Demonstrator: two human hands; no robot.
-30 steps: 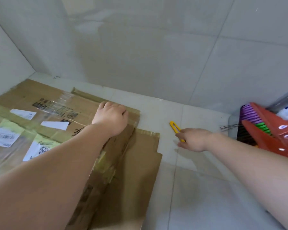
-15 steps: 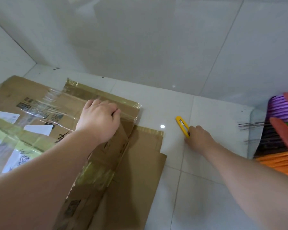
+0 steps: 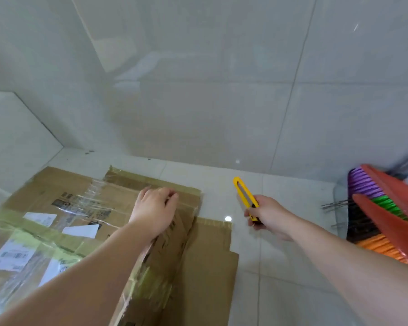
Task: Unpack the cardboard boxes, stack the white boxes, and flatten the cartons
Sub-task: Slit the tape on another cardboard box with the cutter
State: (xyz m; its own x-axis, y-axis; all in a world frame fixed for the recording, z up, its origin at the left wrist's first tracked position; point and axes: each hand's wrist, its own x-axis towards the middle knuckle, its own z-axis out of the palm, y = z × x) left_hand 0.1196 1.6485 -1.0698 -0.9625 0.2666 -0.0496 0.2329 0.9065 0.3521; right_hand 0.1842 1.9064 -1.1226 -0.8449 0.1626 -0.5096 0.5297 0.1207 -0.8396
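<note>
Flattened brown cartons (image 3: 76, 208) with tape and white shipping labels lie stacked on the tiled floor at the left. My left hand (image 3: 154, 209) rests on the top carton near its far right edge, fingers bent onto the cardboard. A lower sheet of cardboard (image 3: 207, 262) sticks out to the right. My right hand (image 3: 267, 214) grips a yellow utility knife (image 3: 244, 195) lifted off the floor, its tip pointing away toward the wall. No white boxes are in view.
A tiled wall (image 3: 222, 90) rises close behind the cartons, with a corner at the left. At the right edge stand a red dustpan (image 3: 391, 203) and a broom with purple, green and orange bristles (image 3: 372, 222). Bare floor tiles (image 3: 280, 278) lie between.
My right hand closed round the yellow knife on the floor and lifted it. My left hand stayed on the top carton, shifting slightly toward its far edge.
</note>
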